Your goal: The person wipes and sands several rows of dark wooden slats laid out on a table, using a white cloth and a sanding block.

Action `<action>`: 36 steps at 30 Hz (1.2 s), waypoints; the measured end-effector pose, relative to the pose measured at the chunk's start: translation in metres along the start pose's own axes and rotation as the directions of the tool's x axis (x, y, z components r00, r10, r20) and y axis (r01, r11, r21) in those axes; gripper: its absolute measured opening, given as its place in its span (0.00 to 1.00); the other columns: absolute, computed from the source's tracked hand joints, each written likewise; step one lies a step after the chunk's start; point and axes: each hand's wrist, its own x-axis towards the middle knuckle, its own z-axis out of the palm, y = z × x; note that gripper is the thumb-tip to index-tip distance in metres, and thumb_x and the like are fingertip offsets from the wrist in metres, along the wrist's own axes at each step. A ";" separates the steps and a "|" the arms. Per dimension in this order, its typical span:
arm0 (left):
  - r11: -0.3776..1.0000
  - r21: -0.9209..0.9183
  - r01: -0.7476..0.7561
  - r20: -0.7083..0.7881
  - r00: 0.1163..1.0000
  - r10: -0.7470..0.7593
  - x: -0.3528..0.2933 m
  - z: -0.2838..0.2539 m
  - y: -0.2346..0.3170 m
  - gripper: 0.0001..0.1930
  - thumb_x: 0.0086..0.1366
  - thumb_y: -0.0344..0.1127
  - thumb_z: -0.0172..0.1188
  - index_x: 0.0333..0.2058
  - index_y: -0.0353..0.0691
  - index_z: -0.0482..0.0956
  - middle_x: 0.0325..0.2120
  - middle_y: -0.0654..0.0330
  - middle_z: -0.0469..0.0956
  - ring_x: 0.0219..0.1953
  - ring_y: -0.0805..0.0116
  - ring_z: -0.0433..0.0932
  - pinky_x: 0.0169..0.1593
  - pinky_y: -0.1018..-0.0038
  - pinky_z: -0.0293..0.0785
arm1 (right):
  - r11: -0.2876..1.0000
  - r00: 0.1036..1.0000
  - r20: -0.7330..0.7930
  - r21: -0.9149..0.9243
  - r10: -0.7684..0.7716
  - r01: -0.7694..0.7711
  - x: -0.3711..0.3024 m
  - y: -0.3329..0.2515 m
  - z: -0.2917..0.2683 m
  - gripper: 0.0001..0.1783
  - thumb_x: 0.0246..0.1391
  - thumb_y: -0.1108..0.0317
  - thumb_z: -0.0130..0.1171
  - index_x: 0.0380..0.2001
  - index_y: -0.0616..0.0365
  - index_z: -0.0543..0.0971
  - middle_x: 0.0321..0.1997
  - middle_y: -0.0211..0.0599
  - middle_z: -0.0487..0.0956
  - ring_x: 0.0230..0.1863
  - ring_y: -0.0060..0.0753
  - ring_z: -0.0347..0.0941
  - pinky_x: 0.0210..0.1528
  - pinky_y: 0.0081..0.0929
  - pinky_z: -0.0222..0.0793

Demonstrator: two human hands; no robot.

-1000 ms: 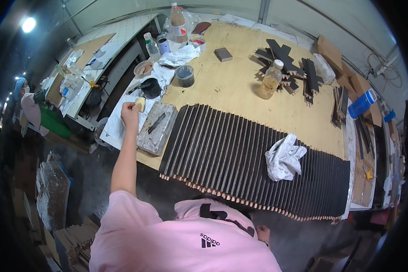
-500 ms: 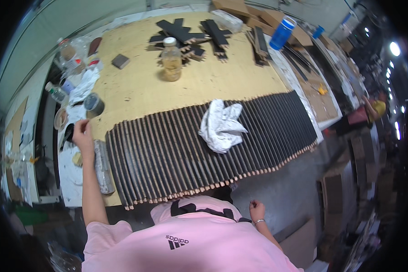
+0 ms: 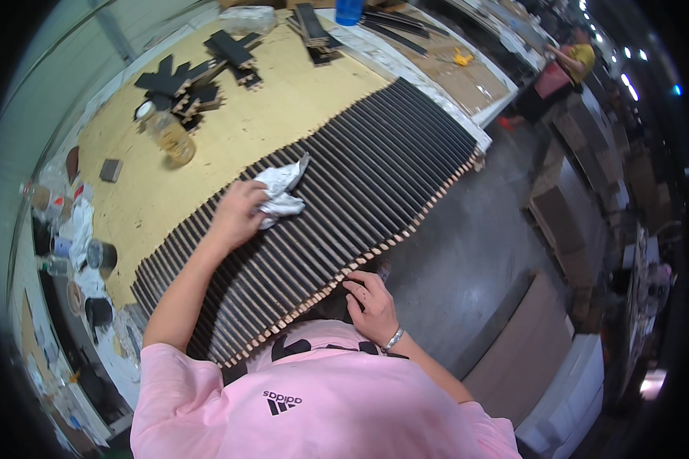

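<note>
- The worktable, its pale yellow top (image 3: 230, 126) slanting across my feed, fills the scene from the near left to the far side.
- Beyond its right end I can see a co-worker (image 3: 570, 73) in a yellow top, standing far right, well apart from the table.
- Narrow black slats (image 3: 375, 168) lie side by side in one long row along the table's near edge, bare wooden ends facing the person I'm watching.
- Loose black strips (image 3: 180, 84) are heaped crosswise on the far part of the top.
- The crumpled white cloth (image 3: 285, 187) rests on the slats, around the middle of the row (its grey smudges show even from here).
- Left of it, past the slats, a capped clear bottle (image 3: 170, 138) holds yellowish liquid.
- My left hand (image 3: 240, 213) has its fingers closed on the cloth's left side.
- My right hand (image 3: 375, 306), loosely bent with a narrow gap at the thumb, is by the slats' near ends; I cannot tell whether it touches.
- A small grey-brown block (image 3: 110, 170) sits far left.
- A silvery bracelet (image 3: 395, 337) circles the right wrist.
</note>
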 end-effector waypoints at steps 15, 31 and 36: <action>0.916 -0.218 -0.337 -0.200 0.934 0.296 0.156 0.090 0.190 0.30 0.47 0.25 0.66 0.53 0.46 0.78 0.44 0.54 0.77 0.47 0.50 0.73 0.52 0.59 0.69 | 0.784 0.702 -0.351 0.311 0.620 -0.537 0.040 0.114 -0.062 0.36 0.48 0.72 0.70 0.61 0.62 0.69 0.53 0.42 0.71 0.48 0.37 0.72 0.45 0.33 0.74; 0.990 0.104 -0.098 -0.056 0.993 0.104 0.216 0.125 0.160 0.24 0.43 0.28 0.71 0.44 0.50 0.86 0.42 0.58 0.78 0.45 0.54 0.75 0.51 0.58 0.70 | 0.777 0.789 -0.038 0.208 0.613 -0.594 0.102 0.197 -0.112 0.51 0.42 0.60 0.77 0.64 0.66 0.59 0.53 0.50 0.75 0.45 0.38 0.76 0.48 0.36 0.74; 0.960 0.187 0.211 -0.330 0.933 -0.141 0.233 0.108 0.127 0.19 0.47 0.27 0.69 0.41 0.44 0.85 0.39 0.55 0.79 0.43 0.53 0.76 0.47 0.59 0.72 | 0.727 0.756 0.048 0.242 0.653 -0.643 0.108 0.197 -0.117 0.52 0.40 0.57 0.77 0.62 0.69 0.59 0.56 0.55 0.72 0.52 0.46 0.74 0.54 0.37 0.71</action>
